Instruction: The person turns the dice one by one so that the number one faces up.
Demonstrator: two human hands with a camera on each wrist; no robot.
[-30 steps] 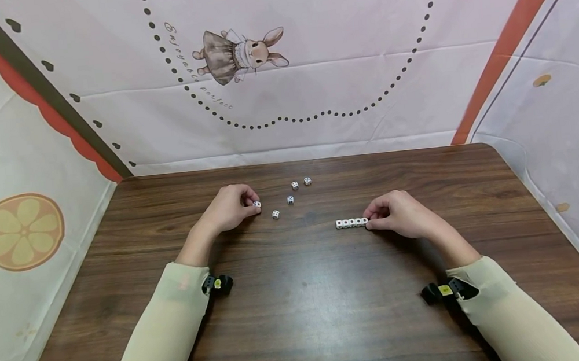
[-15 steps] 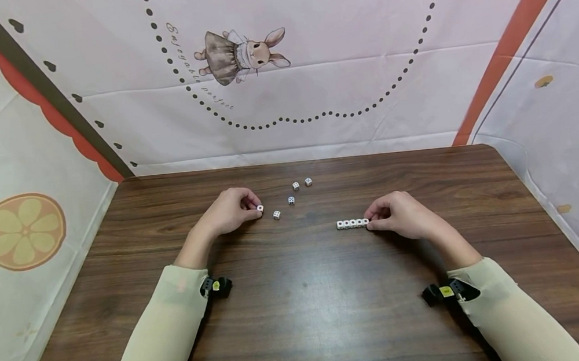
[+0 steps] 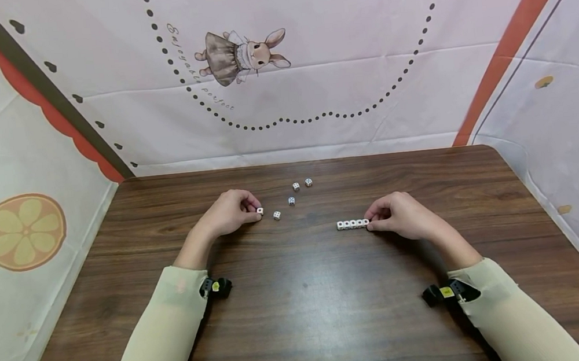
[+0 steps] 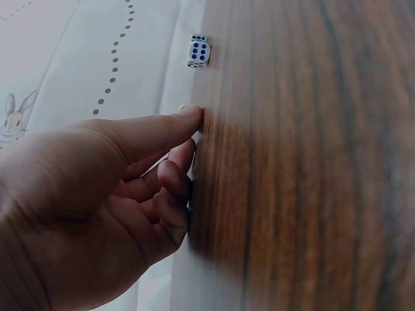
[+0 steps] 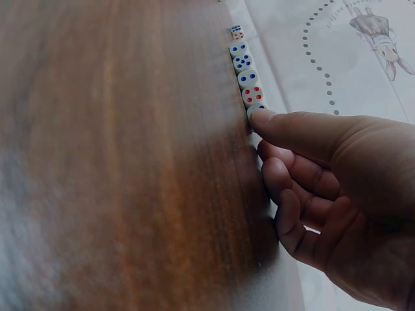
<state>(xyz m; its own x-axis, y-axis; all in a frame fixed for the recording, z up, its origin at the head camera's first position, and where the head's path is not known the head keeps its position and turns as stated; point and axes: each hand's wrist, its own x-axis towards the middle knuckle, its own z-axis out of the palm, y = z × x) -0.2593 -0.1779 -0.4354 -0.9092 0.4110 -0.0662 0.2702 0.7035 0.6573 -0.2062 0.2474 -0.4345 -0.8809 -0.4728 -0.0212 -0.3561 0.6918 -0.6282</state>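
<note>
**A single die and a row of five dice (image 3: 353,224), each attended by one hand**

The row lies straight on the wood-grained counter (image 3: 304,330), its five dice side by side, each with one pip uppermost. At the row's right end, the right hand (image 3: 400,213) pinches the end die (image 3: 366,222) between thumb and forefinger, the gap between them no wider than the die; the remaining fingers curl inward. Well to the left of the row and slightly beyond it, the left hand (image 3: 227,211) pinches a single die (image 3: 260,211) in the same narrow manner, one pip showing. Whether this die touches the counter cannot be told. Four loose dice (image 3: 291,201) lie scattered to the left of the row and beyond it, the closest to the left hand just beside the held die. Far behind the row hangs a pale cloth (image 3: 338,36) printed with a rabbit (image 3: 241,57).
</note>
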